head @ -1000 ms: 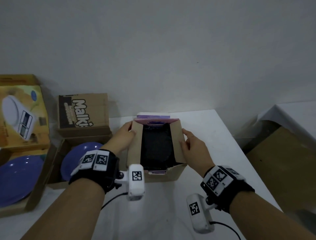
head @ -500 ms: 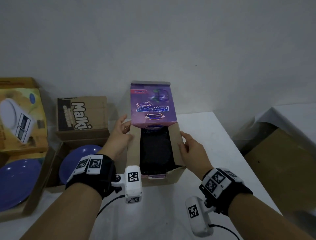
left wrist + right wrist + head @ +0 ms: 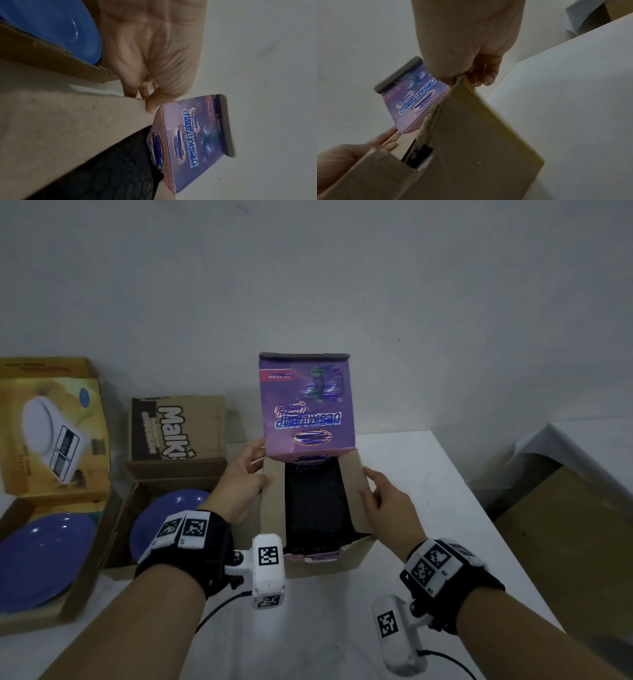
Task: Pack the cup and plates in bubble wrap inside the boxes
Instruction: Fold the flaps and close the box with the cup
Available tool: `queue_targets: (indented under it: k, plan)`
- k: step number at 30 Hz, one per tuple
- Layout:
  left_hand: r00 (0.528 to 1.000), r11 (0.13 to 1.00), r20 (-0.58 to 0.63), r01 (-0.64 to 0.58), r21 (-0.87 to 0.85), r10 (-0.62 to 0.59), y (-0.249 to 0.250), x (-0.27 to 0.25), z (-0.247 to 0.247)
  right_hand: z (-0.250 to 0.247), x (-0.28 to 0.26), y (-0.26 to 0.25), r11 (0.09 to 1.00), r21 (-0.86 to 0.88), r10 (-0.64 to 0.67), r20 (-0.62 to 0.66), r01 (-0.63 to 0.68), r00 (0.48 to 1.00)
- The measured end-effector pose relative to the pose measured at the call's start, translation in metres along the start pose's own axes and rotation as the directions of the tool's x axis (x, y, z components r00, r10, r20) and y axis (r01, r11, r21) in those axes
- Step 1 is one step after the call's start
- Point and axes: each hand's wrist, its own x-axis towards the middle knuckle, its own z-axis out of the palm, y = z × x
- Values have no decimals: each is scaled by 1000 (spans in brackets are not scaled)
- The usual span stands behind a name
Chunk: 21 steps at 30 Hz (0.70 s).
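Both hands on purple box (image 3: 318,546) mid-table (image 3: 445,491): left hand (image 3: 241,486) fingers pinching left side flap (image 3: 273,501), right hand (image 3: 388,505) fingers pinching right side flap (image 3: 352,494), lid (image 3: 306,405) upright. Dark bubble-wrapped bundle (image 3: 317,505) inside, cup itself hidden; blue plates (image 3: 164,518) unwrapped in boxes at left. Risk: folding flaps over a bulging bundle, likely crushing wrap or tearing frayed right flap.

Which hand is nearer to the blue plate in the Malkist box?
Left. The left hand holds the left flap of the purple box, right beside the blue plate. The right hand pinches the right flap, on the box's far side.
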Motion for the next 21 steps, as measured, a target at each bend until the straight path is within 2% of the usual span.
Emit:
queue_targets:
  k: [3, 6, 8, 10, 13, 17, 21]
  plan:
    - [999, 1000, -21, -28, 4, 28, -1, -4, 2, -3, -2, -1, 1000, 27, 11, -4, -11, 1000]
    - [999, 999, -36, 2, -32, -3, -5, -11, -1, -8, -3, -1, 984, 162, 77, 3, -77, 997]
    - [997, 995, -63, 42, -90, -48, -3, -20, -3, -15, -4, -2, 924, 351, 152, 17, -148, 988]
    - [996, 992, -30, 86, -92, -89, 0, -29, -6, -23, -8, -6, 823, 522, 207, 94, -225, 974]
    - [995, 994, 39, 97, -54, -95, 4, -38, -6, -32, -16, -11, 729, 630, 160, 224, -268, 961]
    - [997, 996, -30, 69, 51, -67, 5, -47, 1, -30, -21, -3, 809, 558, 17, 297, -187, 955]
    - [999, 991, 17, 37, 126, -40, 1, -53, 0, -29, -25, 1, 886, 438, 54, 232, -153, 971]
